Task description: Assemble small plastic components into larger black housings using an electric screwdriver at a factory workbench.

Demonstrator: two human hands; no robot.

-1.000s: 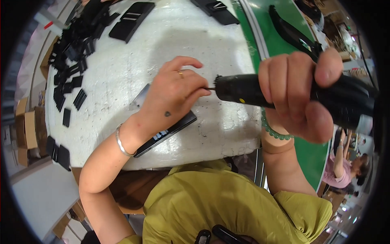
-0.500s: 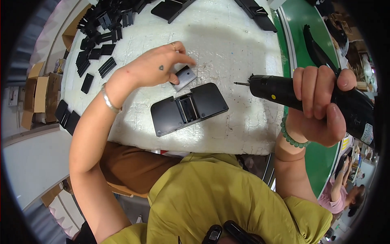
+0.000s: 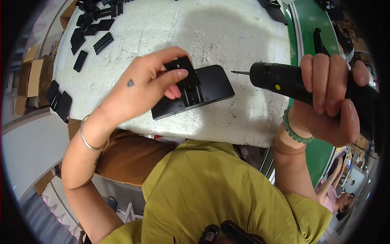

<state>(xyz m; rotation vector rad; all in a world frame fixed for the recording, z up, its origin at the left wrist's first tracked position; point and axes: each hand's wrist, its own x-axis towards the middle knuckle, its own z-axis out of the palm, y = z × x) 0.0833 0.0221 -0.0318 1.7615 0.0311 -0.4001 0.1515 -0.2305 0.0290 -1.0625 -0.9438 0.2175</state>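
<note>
My left hand [image 3: 156, 79] pinches a small black rectangular plate [image 3: 183, 71] between thumb and fingers. It holds the plate over the slotted middle of a wide black plastic housing [image 3: 215, 83], whose left part is partly hidden by the hand. Metal strips show in the slot just below the plate; whether plate and housing touch, I cannot tell. On the right, my right hand [image 3: 325, 97] is wrapped round a black electric screwdriver [image 3: 276, 77]. Its thin bit points left, apart from the housing and above the table.
Several small black plastic pieces [image 3: 87, 28] are heaped at the far left of the white-covered table [image 3: 142, 36]. Two dark parts [image 3: 59, 101] lie at the left edge. Another black part [image 3: 276, 11] sits at the far right, beside a green surface [image 3: 315, 154]. Cardboard boxes [image 3: 38, 77] stand left.
My left hand has picked the small plate off the table and brought it over the housing's slot. My right hand still holds the screwdriver. The view has shifted slightly.
</note>
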